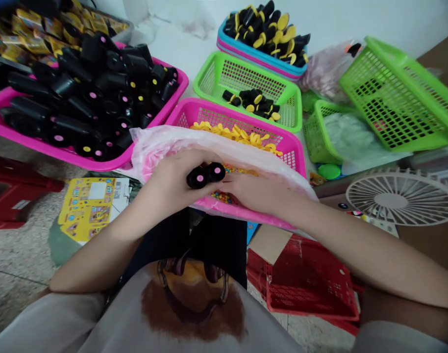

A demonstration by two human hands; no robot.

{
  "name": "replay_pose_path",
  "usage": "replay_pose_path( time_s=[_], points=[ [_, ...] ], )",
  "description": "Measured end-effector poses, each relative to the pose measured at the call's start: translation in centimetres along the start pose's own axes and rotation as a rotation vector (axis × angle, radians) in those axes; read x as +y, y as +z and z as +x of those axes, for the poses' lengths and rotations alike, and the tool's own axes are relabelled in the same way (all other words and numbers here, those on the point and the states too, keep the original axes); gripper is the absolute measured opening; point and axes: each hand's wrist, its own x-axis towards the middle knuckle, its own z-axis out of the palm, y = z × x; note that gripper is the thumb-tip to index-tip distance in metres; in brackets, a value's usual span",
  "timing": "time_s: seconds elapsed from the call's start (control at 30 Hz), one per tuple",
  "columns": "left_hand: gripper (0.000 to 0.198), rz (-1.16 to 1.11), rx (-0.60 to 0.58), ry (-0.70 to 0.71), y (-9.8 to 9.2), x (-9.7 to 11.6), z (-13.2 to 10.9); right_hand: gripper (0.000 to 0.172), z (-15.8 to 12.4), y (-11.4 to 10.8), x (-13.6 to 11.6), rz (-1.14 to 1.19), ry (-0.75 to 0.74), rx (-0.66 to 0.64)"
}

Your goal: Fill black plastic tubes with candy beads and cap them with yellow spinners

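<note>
My left hand [176, 177] is closed around two small black cylinders [205, 175] that lie side by side, each with a pink dot on its end. Right beside them is my right hand [251, 190], its fingers bunched together and partly hidden; whether they hold anything small does not show. Both hands are over a pink basket [301, 152] lined with a whitish plastic sheet [172, 137]. Tiny multicoloured beads [224, 197] show under the hands. Behind the sheet lie many yellow caps [242, 135].
At left, a pink basket [182, 81] holds a heap of black cylinders. Beyond the hands, a green basket [205, 81] and a blue basket [222, 37] hold black pieces with yellow caps. A fan [393, 201] stands at right. A red crate [312, 304] sits below.
</note>
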Motion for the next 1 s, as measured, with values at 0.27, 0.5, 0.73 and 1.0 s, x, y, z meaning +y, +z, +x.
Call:
replay_pose_path(
  time_s=[0.27,0.5,0.73,1.0],
  points=[
    [0.044,-0.045,-0.071,-0.053,0.1,-1.7,0.3,0.045,0.2,0.0,1.8,0.154,-0.039,-0.015],
    [0.036,-0.123,-0.103,-0.08,-0.1,-1.5,0.5,0.029,-0.6,-0.6,2.6,0.488,0.04,-0.06],
    [0.034,-0.129,-0.127,-0.113,-0.1,-1.3,0.6,0.02,-2.3,-1.7,2.8,0.286,0.038,0.15],
    [0.032,-0.108,-0.159,-0.05,0.1,-1.6,0.6,0.029,-1.6,-0.2,-0.3,-0.202,0.166,-0.026]
  ],
)
